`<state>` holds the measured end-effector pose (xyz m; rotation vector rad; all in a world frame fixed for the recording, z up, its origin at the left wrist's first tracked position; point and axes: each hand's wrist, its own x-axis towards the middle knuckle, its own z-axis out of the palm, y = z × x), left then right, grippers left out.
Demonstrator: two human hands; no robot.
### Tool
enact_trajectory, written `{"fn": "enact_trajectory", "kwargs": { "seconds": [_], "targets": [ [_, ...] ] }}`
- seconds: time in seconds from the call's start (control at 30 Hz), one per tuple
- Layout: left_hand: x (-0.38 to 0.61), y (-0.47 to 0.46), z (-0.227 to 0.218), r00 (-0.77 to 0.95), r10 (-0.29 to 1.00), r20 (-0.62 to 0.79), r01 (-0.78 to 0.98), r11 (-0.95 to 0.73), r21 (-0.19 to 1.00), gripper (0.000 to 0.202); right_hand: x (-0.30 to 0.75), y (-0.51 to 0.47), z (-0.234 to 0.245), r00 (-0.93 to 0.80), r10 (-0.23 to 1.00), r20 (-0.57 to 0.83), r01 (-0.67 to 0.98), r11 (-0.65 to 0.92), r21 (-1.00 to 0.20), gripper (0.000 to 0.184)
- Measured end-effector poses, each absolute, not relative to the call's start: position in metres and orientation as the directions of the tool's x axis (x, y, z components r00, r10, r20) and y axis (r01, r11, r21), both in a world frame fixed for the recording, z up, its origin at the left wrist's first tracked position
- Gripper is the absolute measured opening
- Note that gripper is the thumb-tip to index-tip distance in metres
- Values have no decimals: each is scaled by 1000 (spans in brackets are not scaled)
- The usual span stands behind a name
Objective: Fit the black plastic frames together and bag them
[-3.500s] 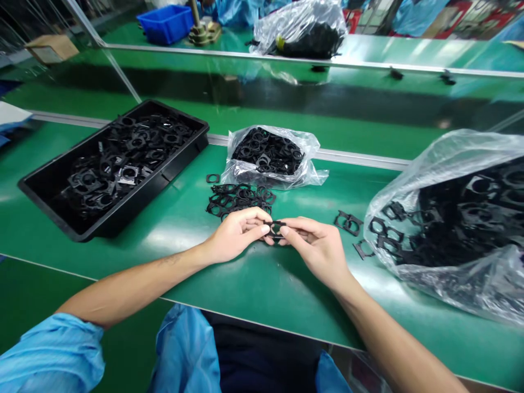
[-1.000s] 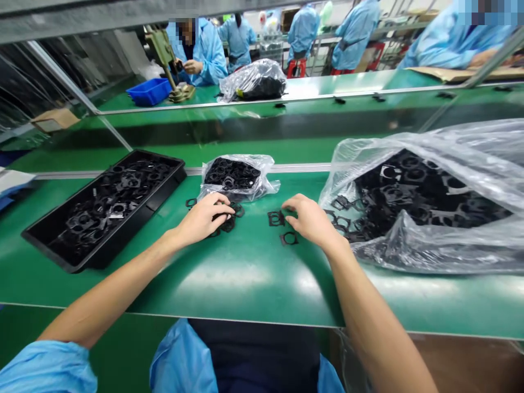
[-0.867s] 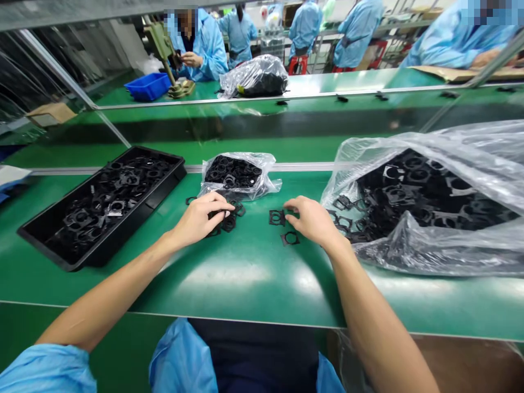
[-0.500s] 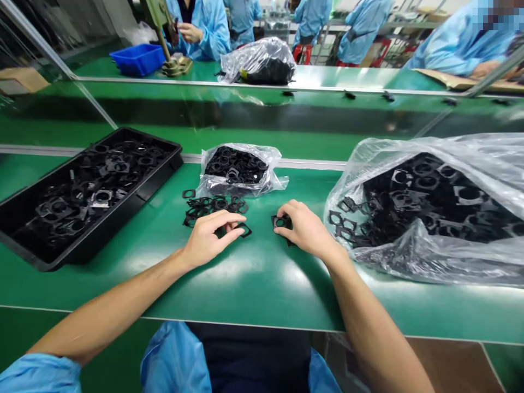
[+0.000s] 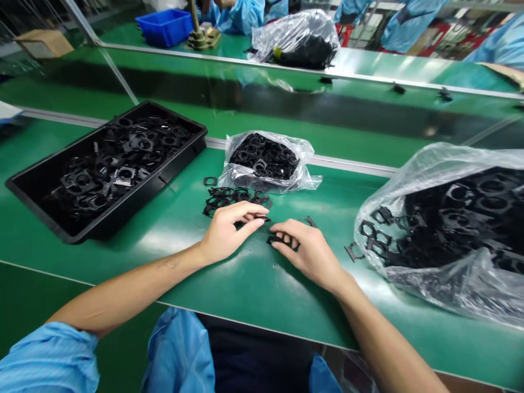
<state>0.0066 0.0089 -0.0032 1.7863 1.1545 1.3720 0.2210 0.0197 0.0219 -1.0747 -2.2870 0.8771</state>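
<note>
Between the thumb and fingers of my left hand [image 5: 231,232] is a thin black plastic frame [image 5: 264,218], seen nearly edge-on. My right hand [image 5: 309,251] pinches a black plastic bracket [image 5: 278,240] just above the green table, close to the left fingertips. Another black part [image 5: 309,221] shows behind my right knuckles, partly hidden. Beyond my left hand lies a loose pile of black frames [image 5: 233,197], with one square frame [image 5: 210,180] apart from it. A small clear bag [image 5: 313,183] of black ring-shaped parts stands behind the pile.
To the left stands a black tray [image 5: 139,202] full of black parts. A large open plastic bag [image 5: 442,295] of brackets lies at the right, a loose bracket [image 5: 354,252] by its mouth. Across a metal rail are a blue bin [image 5: 164,27], a wrapped bag [image 5: 298,38] and people in blue smocks.
The view has turned and tilted down. My hands have come closer together. The right hand now holds its bracket edge-on, and the left has tilted its frame.
</note>
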Motion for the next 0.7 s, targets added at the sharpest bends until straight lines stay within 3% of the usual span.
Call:
{"fn": "enact_trajectory", "kwargs": {
  "seconds": [0.1, 0.27, 0.37, 0.5, 0.6, 0.7],
  "targets": [
    [5, 11, -2, 109, 864, 491, 297, -499, 814, 12, 221, 19, 19, -646, 760, 68, 504, 492, -710, 26],
    [4, 10, -1, 103, 849, 518, 327, -521, 789, 10, 224, 20, 21, -520, 854, 1, 534, 326, -780, 13],
    [5, 8, 0, 140, 849, 510, 276, -528, 803, 12, 222, 20, 23, -454, 887, -89, 410, 119, -904, 14],
    [6, 6, 0, 208, 818, 537, 178, -571, 801, 16, 219, 20, 24, -413, 893, -179, 138, -133, -981, 31],
    [7, 6, 0, 182, 827, 532, 193, -561, 805, 12, 216, 20, 23, -393, 891, -228, 49, -227, -973, 35],
    [9, 6, -2, 155, 867, 474, 239, -498, 833, 10, 214, 19, 23, -398, 892, -215, 34, -220, -975, 36]
  ]
}}
